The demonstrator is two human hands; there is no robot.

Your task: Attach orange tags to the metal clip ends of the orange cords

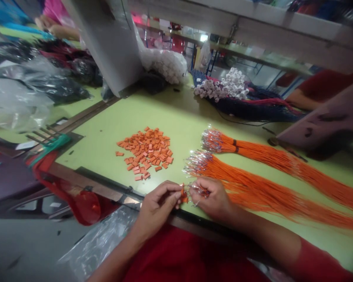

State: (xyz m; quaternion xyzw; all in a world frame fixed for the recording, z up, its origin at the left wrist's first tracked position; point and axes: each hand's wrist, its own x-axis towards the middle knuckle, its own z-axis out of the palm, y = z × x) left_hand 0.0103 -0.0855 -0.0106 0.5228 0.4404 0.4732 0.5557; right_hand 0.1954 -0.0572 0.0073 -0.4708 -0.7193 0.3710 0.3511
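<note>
**Head view:** looking forward and down across a light green worktable (176, 113).

**Left hand (157, 207):** thumb and fingertips together, clamped on a small orange connector housing (182, 196), just above the table's near edge.

**Right hand (211, 197):** fingers closed on the bright metal ends of a few orange wires (201, 190), which meet the housing between the hands. How tight this grip is cannot be told.

**Handling:** with parts this small, steady wrists and fingertips close together suit the work; lining up the metal ends squarely with the housing avoids bending them.

**Loose parts:** a heap of orange connector housings (144, 152) lies on the table, just beyond the hands.

**Wire bundles:** two orange wire bundles (253, 188) lie side by side to the right, metal ends pointing left.

**Containers:** a clear plastic bag (161, 64) holds white pieces at the far side; a red mesh bag (82, 205) hangs off the table's edge, its contents hidden; a clear plastic bag (100, 243) lies below the near edge.
</note>
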